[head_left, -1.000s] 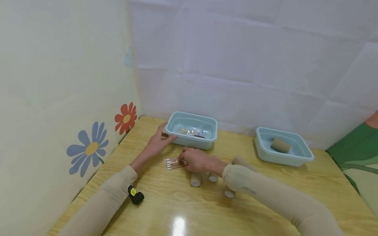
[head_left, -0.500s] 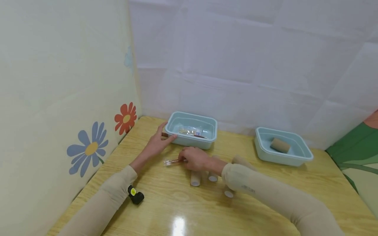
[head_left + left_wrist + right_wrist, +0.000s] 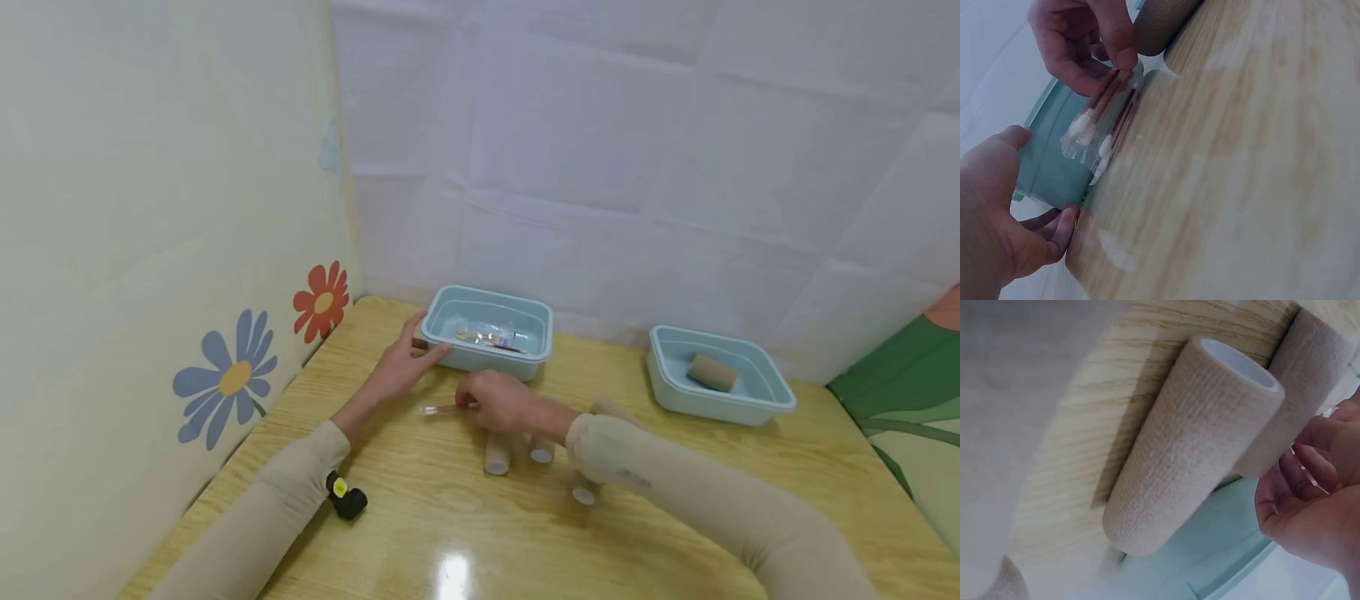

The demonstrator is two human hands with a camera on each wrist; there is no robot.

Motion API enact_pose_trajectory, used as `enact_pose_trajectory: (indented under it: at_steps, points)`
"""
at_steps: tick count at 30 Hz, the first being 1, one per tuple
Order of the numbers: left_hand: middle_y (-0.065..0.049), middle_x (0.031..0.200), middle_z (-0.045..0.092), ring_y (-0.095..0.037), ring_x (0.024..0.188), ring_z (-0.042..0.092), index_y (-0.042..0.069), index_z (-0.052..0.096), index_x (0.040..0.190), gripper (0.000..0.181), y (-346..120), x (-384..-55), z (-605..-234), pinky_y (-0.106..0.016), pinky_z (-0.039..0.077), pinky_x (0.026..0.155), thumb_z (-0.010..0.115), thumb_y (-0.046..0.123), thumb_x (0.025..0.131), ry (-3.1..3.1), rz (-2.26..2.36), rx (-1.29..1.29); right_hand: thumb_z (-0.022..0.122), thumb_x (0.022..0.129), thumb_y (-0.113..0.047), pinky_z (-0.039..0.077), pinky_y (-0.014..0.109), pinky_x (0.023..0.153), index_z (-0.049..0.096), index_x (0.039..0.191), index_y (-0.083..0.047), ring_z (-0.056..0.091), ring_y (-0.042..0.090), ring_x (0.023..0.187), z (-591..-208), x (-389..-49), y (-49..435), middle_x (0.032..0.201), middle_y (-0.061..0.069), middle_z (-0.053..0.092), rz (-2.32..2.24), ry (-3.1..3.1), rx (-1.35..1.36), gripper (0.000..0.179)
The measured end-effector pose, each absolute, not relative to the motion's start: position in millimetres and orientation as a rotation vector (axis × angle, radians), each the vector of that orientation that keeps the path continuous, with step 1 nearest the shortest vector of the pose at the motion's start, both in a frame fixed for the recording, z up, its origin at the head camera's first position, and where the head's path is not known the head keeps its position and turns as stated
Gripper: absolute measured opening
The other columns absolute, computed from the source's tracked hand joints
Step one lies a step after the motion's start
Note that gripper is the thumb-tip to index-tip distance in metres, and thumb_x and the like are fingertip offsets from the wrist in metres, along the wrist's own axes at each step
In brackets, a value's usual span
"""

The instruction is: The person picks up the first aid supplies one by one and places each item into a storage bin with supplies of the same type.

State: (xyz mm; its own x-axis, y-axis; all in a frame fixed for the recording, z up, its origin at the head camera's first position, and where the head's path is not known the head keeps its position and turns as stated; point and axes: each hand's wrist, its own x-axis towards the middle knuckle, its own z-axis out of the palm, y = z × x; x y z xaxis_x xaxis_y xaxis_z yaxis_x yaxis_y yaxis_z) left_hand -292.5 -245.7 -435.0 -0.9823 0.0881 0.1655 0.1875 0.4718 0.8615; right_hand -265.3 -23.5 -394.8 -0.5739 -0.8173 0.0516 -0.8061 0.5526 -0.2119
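Note:
My left hand grips the near left corner of a light blue plastic tub, thumb on the near side and fingers along the left end. Inside that tub lie clear packets of swabs. Just in front of it, my right hand pinches a clear packet of cotton swabs above the table. The left wrist view shows the swabs' white tips and brown sticks under the right thumb. Beneath and beside the right wrist lie several tan bandage rolls, partly hidden by the arm.
A second blue tub stands at the right, holding one tan roll. In the right wrist view, two textured rolls lie close to the right hand. A white cloth backdrop rises behind the wooden table.
The swab packet, spread flat and wide a second ago, has turned in my right hand and now appears as a thin strip. My left hand and both tubs stay in place.

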Motion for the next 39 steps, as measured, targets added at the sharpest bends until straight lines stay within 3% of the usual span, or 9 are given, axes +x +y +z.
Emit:
enact_pose_trajectory:
  at_steps: [20,39]
  points:
    - [-0.027,0.137,0.051,-0.039,0.123,0.052,0.023,0.013,0.164,0.093,-251,-306,-438,-0.056,0.046,0.097,0.062,0.062,0.095,-2.611,-1.544,-0.225,0.072,0.088,0.005,0.053,0.030,0.086,0.076,0.100,-0.007,0.067,0.018,0.093,-372,-279,-12,0.096,0.003,0.073,-0.344,2.745,-1.530,0.017]
    - [-0.027,0.125,0.058,-0.039,0.113,0.058,0.022,0.015,0.163,0.091,-266,-303,-434,-0.050,0.048,0.089,0.061,0.061,0.096,-2.595,-1.511,-0.246,0.073,0.092,-0.003,0.051,0.033,0.084,0.075,0.098,-0.006,0.063,0.020,0.092,-333,-289,4,0.096,0.004,0.069,-0.361,2.819,-1.609,0.008]
